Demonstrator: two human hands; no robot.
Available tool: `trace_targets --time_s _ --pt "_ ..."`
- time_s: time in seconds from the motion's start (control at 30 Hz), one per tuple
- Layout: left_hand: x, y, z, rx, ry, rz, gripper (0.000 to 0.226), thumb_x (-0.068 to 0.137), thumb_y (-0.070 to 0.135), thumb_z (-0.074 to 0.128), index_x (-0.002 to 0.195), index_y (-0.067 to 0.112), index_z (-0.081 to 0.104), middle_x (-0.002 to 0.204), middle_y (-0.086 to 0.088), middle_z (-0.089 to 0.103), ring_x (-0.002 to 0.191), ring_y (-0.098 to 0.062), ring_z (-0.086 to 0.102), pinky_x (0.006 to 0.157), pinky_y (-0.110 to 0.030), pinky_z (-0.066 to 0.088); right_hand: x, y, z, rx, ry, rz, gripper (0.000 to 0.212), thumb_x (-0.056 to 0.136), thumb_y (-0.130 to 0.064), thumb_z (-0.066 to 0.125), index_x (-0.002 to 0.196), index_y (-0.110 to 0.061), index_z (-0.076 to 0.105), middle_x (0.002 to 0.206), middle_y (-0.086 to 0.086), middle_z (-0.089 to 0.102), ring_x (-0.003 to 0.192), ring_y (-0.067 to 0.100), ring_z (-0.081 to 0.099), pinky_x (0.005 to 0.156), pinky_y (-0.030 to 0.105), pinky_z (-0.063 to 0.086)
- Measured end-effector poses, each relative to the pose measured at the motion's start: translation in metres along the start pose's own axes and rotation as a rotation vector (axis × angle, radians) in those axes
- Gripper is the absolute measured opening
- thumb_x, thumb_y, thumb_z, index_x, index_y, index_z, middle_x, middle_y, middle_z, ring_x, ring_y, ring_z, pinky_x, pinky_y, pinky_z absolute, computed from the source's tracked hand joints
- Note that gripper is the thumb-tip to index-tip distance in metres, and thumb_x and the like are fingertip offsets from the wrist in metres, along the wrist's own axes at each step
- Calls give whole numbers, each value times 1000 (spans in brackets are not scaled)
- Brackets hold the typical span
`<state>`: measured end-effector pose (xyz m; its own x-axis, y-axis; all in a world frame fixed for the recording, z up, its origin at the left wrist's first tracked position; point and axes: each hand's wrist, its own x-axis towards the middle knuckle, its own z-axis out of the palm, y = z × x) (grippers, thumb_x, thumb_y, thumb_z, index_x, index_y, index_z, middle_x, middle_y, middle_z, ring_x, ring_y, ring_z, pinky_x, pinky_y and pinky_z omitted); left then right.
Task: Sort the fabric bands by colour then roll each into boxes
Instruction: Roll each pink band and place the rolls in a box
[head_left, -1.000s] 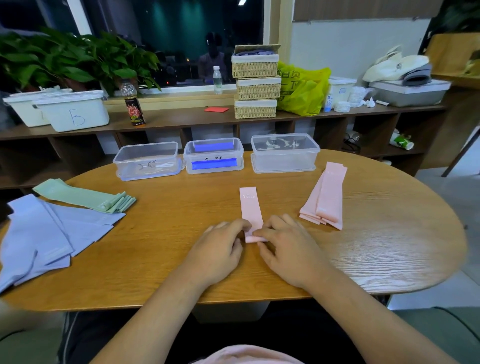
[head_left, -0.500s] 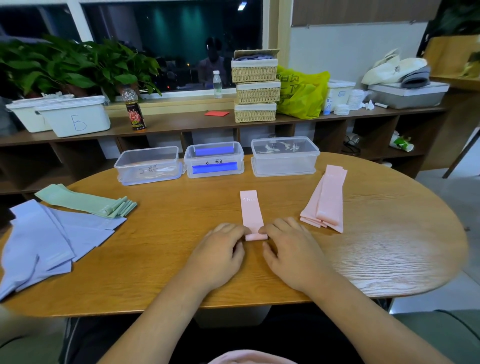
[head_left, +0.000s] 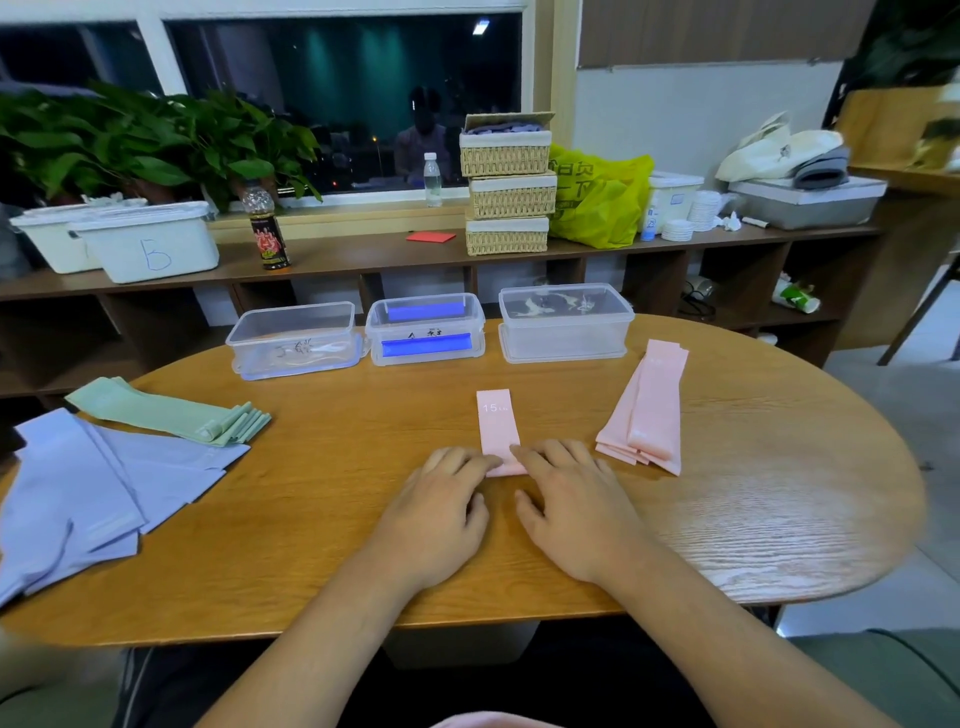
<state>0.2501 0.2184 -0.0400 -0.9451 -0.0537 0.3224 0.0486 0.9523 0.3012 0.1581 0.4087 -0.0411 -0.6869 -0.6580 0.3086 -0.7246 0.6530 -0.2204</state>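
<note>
1. Pink band (head_left: 494, 423) flat on the table (head_left: 753, 493), straight ahead; far end printed "15", near end turned up into a small, tight roll under the fingertips.
2. Left grip (head_left: 441, 509) and right grip (head_left: 571, 509) both curled onto that rolled end, pinching it from either side; thumbs hidden underneath.
3. Sorting judged done: lilac pile (head_left: 104, 483) at far left, green pile (head_left: 171, 413) just behind it, pink pile (head_left: 647, 415) near the working strip on its right, each colour apart.
4. Rolling judged barely begun: only a short stretch wound, most of the strip lying flat. Left box (head_left: 293, 338), middle box (head_left: 425, 330) and right box (head_left: 565, 322) lined up at the back; no rolled band seen inside, though reflections blur the contents.
5. Left to do, by this reckoning: finish this roll, box it, then repeat for all three piles.
6. Fabric thin, matte and limp; long flat rectangles with crisp edges. Likely to spring loose if released early. Table oval, wood-grained, glossy on the right. Boxes clear, rigid plastic with rounded corners; blue strips on the middle one.
</note>
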Motion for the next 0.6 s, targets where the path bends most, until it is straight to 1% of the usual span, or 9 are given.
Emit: trace_targets --time_s 0.1,0.17,0.23,0.33,0.47,0.6 --pt "2 0 1 -1 -12 -2 52 105 30 46 156 36 44 147 19 45 141 -1 33 120 -32 38 1 0 -3 37 49 -20 39 106 -38 48 145 -39 49 142 -20 49 134 5 39 115 33 41" --pt "3 -1 2 5 -19 -7 53 105 31 45 158 35 42 150 19 44 142 -2 32 121 -35 37 1 -2 -5 3 39 -53 36 106 -33 48 140 -39 54 137 -20 51 130 5 42 112 33 42" --pt "4 0 3 13 -20 -17 57 104 32 44 161 35 38 155 18 42 146 -3 30 124 -38 35 4 -2 -5 -40 27 -76 38 105 -33 46 141 -37 54 137 -18 53 129 7 44 111 33 41" --pt "4 1 3 -24 10 -78 63 104 34 47 164 33 30 161 17 37 149 -3 27 127 -36 31 14 -1 -4 -76 18 -79 42 103 -34 45 144 -36 52 138 -16 55 129 10 46 109 34 42" --pt "4 -3 3 -53 76 -164 60 104 37 52 161 32 34 158 16 42 147 -2 31 122 -32 33 30 3 0 -103 -4 -75 43 103 -36 44 145 -34 52 139 -12 59 128 14 49 106 39 45" --pt "4 -4 4 -70 91 -196 58 104 38 53 159 32 37 156 16 44 145 -2 34 121 -31 35 47 7 2 -113 -3 -82 34 107 -40 46 139 -36 58 133 -12 64 123 13 53 104 39 45"
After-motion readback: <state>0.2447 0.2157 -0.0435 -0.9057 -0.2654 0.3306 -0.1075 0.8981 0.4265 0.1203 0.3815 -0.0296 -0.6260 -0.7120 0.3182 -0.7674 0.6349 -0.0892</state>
